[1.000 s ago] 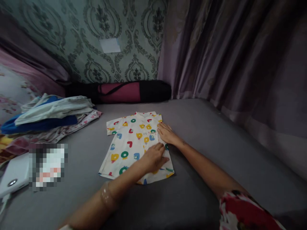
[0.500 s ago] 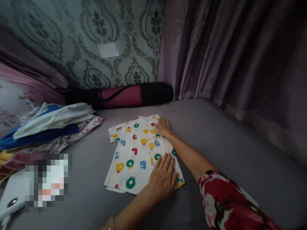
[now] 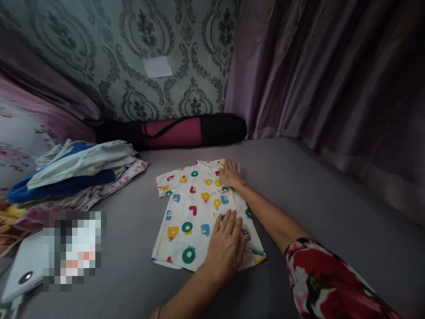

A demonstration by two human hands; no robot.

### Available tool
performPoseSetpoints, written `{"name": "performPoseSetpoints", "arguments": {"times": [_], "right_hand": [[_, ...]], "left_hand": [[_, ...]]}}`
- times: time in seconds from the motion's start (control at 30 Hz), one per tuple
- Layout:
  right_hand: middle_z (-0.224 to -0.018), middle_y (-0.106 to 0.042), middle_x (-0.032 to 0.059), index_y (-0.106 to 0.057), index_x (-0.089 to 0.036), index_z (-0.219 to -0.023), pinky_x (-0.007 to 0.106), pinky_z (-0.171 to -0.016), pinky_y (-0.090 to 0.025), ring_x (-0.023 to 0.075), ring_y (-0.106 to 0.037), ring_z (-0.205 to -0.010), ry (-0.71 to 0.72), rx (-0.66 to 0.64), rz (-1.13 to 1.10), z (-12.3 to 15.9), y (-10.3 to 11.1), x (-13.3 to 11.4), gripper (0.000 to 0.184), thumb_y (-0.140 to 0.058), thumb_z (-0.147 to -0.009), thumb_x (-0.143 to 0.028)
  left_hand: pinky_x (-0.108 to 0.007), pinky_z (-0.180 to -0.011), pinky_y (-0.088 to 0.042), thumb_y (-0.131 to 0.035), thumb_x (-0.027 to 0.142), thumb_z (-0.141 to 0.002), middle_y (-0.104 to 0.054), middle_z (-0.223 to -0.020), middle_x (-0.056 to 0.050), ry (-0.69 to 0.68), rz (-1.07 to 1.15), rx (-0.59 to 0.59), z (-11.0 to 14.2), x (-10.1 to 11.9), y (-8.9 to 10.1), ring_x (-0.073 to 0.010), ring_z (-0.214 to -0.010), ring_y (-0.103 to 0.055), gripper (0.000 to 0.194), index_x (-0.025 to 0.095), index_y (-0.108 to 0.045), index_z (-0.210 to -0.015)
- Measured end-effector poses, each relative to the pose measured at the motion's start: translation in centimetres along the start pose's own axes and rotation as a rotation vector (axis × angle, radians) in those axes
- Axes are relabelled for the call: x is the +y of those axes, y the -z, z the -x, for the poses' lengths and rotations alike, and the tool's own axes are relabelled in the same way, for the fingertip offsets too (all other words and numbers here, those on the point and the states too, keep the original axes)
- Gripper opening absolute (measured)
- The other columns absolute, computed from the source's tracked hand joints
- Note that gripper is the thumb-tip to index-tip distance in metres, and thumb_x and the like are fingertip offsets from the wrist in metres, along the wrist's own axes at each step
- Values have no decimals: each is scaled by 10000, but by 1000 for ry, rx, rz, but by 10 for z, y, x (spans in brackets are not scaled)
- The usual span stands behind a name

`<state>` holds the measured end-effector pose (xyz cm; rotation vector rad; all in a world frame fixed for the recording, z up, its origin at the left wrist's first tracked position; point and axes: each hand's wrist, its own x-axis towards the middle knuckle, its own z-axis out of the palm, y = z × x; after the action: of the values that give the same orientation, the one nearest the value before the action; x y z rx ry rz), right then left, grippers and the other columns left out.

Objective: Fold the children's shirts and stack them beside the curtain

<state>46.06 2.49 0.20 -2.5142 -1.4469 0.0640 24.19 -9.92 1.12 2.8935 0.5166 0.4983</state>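
A small white short-sleeved shirt, printed with colourful letters and shapes, lies spread on the grey bed sheet. Its collar points away from me, and its left-hand sleeve sticks out. My left hand rests on the lower right part of the shirt, fingers stretched out. At the shirt's upper right, by the shoulder, my right hand lies with its fingers extended, covering part of that side. Neither hand grips the cloth visibly.
A pile of clothes sits on the left, with a white device and a blurred patch in front of it. A long black and maroon bag lies along the patterned wall. Purple curtains hang at the right.
The view has shifted slightly, so everything sits a little further right. My left hand has slid slightly leftward over the shirt; my right hand stays at the shoulder.
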Motion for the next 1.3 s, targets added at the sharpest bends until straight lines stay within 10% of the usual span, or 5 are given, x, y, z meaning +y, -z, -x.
{"name": "performPoseSetpoints", "arguments": {"times": [0.47, 0.7, 1.3], "right_hand": [[-1559, -252, 196, -289, 20, -1477, 460, -1165, -105, 294, -179, -1449, 29, 42, 2, -9, -23, -24, 676, -264, -974, -431], [-1601, -151, 139, -204, -49, -1521, 362, -1187, -113, 214, -109, -1475, 124, -128, -224, -3, -3, -3, 675, -212, -974, -444], [-1604, -120, 141, -177, -42, -1529, 407, -1194, -71, 226, -59, -1481, 193, -222, -23, 198, 27, 9, 690, -152, -990, -472]], "left_hand": [[-526, -1102, -361, -422, 432, -951, -427, -1478, -186, 162, -38, -79, 5, -15, -6, -331, -1391, -360, 523, 105, -474, -1356], [-458, -1064, -411, -381, 148, -935, -584, -1314, -141, 210, 162, -68, -2, -24, 14, -251, -1276, -508, 293, 157, -548, -1177], [-331, -999, -450, -361, 75, -883, -647, -1216, -103, 329, 272, -58, -4, -40, 26, -209, -1134, -599, 391, 136, -559, -1214]]}}
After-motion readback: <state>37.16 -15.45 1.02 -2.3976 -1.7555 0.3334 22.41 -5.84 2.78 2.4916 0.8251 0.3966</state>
